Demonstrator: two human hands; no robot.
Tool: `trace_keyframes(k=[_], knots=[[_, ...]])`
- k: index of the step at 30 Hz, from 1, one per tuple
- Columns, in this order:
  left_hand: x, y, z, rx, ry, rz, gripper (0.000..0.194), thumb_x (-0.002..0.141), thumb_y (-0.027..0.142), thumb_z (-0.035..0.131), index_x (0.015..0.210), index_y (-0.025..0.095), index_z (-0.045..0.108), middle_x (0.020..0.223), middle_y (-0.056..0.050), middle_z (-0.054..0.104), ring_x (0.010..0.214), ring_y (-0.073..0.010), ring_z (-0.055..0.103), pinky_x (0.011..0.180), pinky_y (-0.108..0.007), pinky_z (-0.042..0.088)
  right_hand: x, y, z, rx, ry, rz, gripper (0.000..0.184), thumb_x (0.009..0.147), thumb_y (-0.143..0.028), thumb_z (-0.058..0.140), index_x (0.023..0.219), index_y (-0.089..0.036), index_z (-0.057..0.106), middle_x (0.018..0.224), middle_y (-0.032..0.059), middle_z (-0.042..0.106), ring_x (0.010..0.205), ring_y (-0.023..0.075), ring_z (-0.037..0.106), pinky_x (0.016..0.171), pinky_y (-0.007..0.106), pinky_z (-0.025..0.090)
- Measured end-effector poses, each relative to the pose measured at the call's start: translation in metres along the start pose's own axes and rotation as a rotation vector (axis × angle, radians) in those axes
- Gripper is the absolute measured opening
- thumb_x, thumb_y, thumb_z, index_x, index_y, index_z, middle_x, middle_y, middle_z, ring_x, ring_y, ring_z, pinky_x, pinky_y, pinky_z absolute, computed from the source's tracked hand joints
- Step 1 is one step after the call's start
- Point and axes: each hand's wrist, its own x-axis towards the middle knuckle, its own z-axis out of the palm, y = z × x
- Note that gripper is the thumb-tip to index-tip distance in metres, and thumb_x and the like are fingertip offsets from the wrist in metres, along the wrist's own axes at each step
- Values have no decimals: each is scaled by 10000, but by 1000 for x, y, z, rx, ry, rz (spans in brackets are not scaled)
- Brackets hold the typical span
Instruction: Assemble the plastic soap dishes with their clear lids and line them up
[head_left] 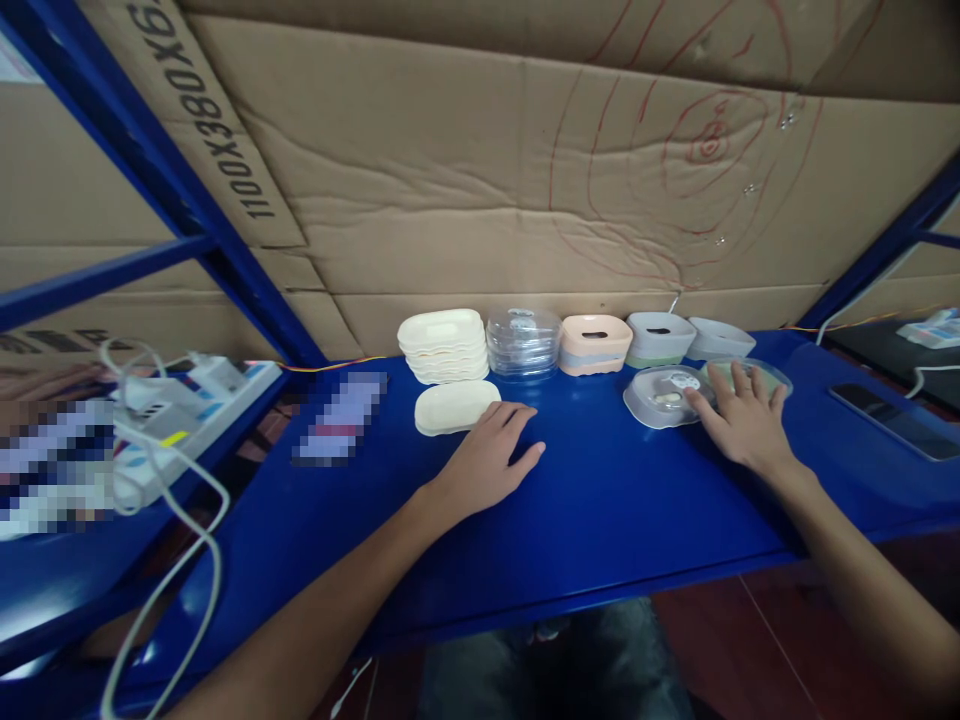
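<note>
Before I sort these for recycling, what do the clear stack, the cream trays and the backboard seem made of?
Clear stack: probably glossy plastic, see-through with bright glints. Cream trays: likely matte moulded plastic, evenly coloured with smooth rounded rims. Backboard: apparently cardboard, dull brown, creased and printed.

Brown cardboard is standing as a wall behind the blue surface, creases running across it, red rings spreading over its right part and black print slanting down its left. Blue posts are framing both sides, a crossbar meeting the left one. Below, reddish tiles are covering the floor. Light is glinting softly off the surface.
</note>
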Motion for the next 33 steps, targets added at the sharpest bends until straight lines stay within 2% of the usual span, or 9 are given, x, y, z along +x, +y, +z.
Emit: trace_keyframes(k=[4, 8, 14, 18, 22, 24, 26, 29, 33], knots=[[1, -1, -4, 19, 32, 5, 447, 1103, 405, 544, 1482, 171, 585, 1460, -163, 654, 1404, -331, 590, 1249, -560, 468, 0, 0, -2, 15, -11, 17, 978, 1066, -771, 160, 1696, -79, 444, 1787, 315, 304, 1673, 593, 186, 1277, 855, 139], [5, -7, -13, 112, 138, 38, 394, 1096, 374, 542, 1436, 187, 614, 1397, -159, 680, 1352, -340, 606, 1207, -559, 493, 0, -12, -10, 53, 25, 5, 984, 1081, -761, 163, 1684, -35, 440, 1777, 357, 283, 1668, 618, 162, 1269, 854, 141], [12, -32, -34, 397, 282, -27, 263, 1054, 336, 562, 1196, 161, 699, 1187, -183, 709, 1201, -373, 618, 1087, -549, 519, 8, -74, -37, 79, 137, -163, 880, 1116, -691, 230, 1680, -46, 432, 1787, 335, 283, 1680, 580, 182, 1284, 834, 174], [9, -44, -42, 507, 161, -91, 162, 971, 331, 665, 1027, 182, 696, 1047, -157, 697, 1104, -370, 630, 1002, -523, 533, 29, -123, -47, 67, 148, -348, 762, 1109, -616, 348, 1620, -71, 499, 1719, 307, 434, 1647, 544, 300, 1276, 816, 225], [5, -45, -44, 470, 48, -62, 149, 937, 323, 716, 957, 182, 675, 1071, -160, 651, 1061, -347, 629, 970, -497, 548, 57, -152, -38, 30, 92, -483, 512, 1076, -372, 435, 1475, -109, 617, 1575, 258, 610, 1547, 464, 467, 1275, 786, 234], [3, -45, -45, 445, 13, -41, 124, 936, 282, 708, 981, 174, 667, 1109, -167, 636, 1068, -346, 622, 966, -501, 552, 67, -157, -27, -10, 68, -494, 440, 1060, -274, 433, 1391, -96, 662, 1467, 257, 679, 1463, 435, 547, 1276, 741, 255], [2, -45, -47, 419, -24, -21, 109, 936, 236, 688, 1019, 172, 657, 1134, -165, 629, 1091, -345, 614, 990, -510, 550, 73, -157, -17, -44, 38, -516, 399, 1060, -210, 413, 1316, -80, 690, 1338, 254, 731, 1338, 403, 630, 1243, 639, 348], [1, -44, -50, 375, -59, -1, 124, 935, 191, 667, 1056, 189, 639, 1167, -151, 629, 1142, -342, 601, 1038, -515, 535, 75, -153, -9, -41, 23, -550, 362, 1053, -159, 419, 1268, -82, 700, 1263, 242, 742, 1226, 365, 673, 1085, 471, 484], [2, -43, -51, 342, -79, -1, 93, 956, 154, 610, 1030, 210, 621, 1151, -134, 654, 1148, -340, 594, 1037, -527, 527, 75, -146, -11, 11, 66, -551, 338, 1055, -163, 441, 1254, -105, 708, 1254, 225, 746, 1193, 364, 688, 974, 434, 526]])
